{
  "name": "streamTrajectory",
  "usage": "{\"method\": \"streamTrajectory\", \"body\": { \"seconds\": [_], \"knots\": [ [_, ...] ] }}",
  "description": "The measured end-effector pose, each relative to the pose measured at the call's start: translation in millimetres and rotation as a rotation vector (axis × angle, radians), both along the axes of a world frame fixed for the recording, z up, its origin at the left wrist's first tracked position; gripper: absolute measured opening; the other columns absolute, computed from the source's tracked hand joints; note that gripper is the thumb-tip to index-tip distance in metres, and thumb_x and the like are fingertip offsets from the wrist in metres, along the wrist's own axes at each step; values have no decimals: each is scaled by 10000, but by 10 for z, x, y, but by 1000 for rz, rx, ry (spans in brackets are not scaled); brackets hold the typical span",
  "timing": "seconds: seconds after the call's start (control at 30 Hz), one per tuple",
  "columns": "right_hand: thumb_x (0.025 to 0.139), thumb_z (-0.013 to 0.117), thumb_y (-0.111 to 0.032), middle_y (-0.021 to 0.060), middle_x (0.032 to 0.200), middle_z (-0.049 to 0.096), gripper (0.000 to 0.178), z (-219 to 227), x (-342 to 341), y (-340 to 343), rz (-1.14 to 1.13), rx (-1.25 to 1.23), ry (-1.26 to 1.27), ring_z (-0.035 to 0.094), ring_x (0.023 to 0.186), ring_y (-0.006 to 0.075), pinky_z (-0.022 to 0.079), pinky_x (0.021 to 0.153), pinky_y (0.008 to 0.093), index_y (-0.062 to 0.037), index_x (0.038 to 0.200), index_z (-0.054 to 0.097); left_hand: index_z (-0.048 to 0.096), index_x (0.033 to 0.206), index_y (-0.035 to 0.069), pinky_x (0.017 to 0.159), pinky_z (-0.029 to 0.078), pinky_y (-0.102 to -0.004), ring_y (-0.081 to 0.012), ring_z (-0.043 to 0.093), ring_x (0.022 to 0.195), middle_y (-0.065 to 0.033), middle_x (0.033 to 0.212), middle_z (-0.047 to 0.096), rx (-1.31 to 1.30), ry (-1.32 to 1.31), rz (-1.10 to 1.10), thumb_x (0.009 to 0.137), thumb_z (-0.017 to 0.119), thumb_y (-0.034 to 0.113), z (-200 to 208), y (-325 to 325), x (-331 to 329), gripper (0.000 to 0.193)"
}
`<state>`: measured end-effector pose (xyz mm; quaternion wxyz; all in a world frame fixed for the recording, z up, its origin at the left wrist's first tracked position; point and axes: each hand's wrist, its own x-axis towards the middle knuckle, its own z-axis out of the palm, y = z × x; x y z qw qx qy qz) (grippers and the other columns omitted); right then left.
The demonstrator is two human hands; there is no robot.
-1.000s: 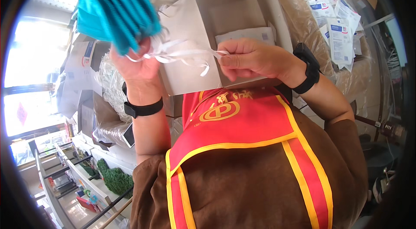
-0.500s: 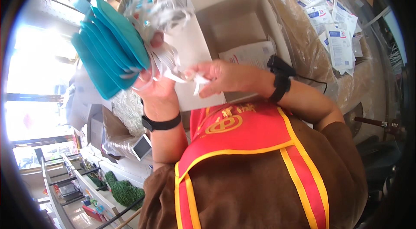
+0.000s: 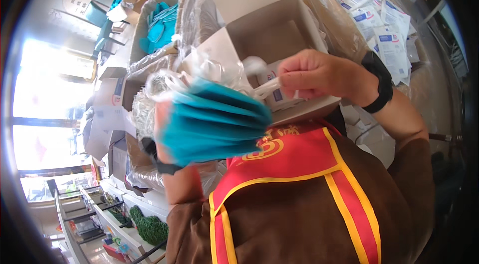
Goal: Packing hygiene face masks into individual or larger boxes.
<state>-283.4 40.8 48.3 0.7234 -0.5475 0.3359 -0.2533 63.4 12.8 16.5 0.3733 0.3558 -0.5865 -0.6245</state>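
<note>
Several teal fabric pieces [image 3: 214,122]: one fanned bundle, layers lying close together, mask-like in cut; raised before the person's chest, beside the open carton on the person's left; too blurred to count from here.
White straps [image 3: 267,88]: narrow, limp; some run from the bundle toward the right hand, others bunch in a pale blur above its far left edge.
Handling of the bundle: by judgement light, soft and floppy, hardly breakable; layers likely to slip and splay, straps likely to snag on one another. Best hold: flat across the folded layers with one hand, straps gathered near their roots with the other.
Left hand [image 3: 162,116]: mostly behind the bundle at its left end; fingers hidden, so how tightly it grips I cannot tell.
Right hand [image 3: 324,74]: above the near end of the carton; fingers curled in, thumb and fingertips apparently pinched narrow on strap ends.
Open carton [image 3: 310,28]: grey-brown inside, directly beyond the hands; holds white printed packets [image 3: 277,95], partly covered by the right hand and the straps.
Red apron [image 3: 299,159]: yellow-edged, over brown clothing, behind the bundle.
Far left box [image 3: 135,54]: plastic-lined, with more teal pieces [image 3: 162,27] heaped inside.
Right-hand heap [image 3: 391,39]: loose white packets, beside crumpled clear plastic.
Artificial-looking greenery [image 3: 149,229]: lower left, well apart from the work.
</note>
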Motion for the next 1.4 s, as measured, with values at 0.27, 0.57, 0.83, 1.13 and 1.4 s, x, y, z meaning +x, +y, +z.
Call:
{"method": "streamTrajectory", "body": {
  "seconds": [0.27, 0.57, 0.83, 1.13, 1.4],
  "knots": [
    [973, 549, -326, -65, 619, 461, 319, 155, -93, 205, 54, 20, 36, 377, 526, 1, 284, 463, 169, -68, 788, 586, 621, 1085, 101, 680, 524, -410, -327, 641, 812, -99, 990, 621, -992, -958, -203, 654, 675, 60, 511, 95, -595, 436],
    [981, 528, -333, -29, 585, 428, 357, -93, -857, 695, -337, 243, -156, 325, 462, 15, 230, 391, 173, -58, 753, 521, 637, 995, 33, 648, 512, -380, -342, 637, 789, -155, 919, 626, -1095, -1124, 274, 732, 662, 42, 236, -247, 303, 264],
    [979, 535, -323, -10, 635, 461, 336, -207, -364, 270, -282, -5, -348, 365, 479, 27, 254, 392, 168, -72, 755, 516, 677, 1000, 145, 583, 514, -316, -214, 625, 726, -108, 1018, 594, -1507, -739, -182, 621, 721, 118, 297, 8, -632, 382],
    [938, 623, -227, 0, 769, 599, 223, 129, 140, -210, -114, -558, 176, 528, 680, 66, 438, 616, 230, -5, 935, 628, 712, 944, 119, 620, 534, -320, -279, 671, 847, -196, 1185, 599, -1469, -780, -314, 647, 756, 76, 413, 133, -783, 303],
    [945, 606, -177, 1, 899, 629, 168, 96, 182, -262, -107, -586, 345, 550, 852, 74, 456, 780, 231, -14, 985, 625, 712, 946, 136, 599, 512, -305, -224, 662, 770, -174, 1199, 602, -1466, -794, -328, 664, 752, 96, 441, 119, -730, 288]
  ]
}}
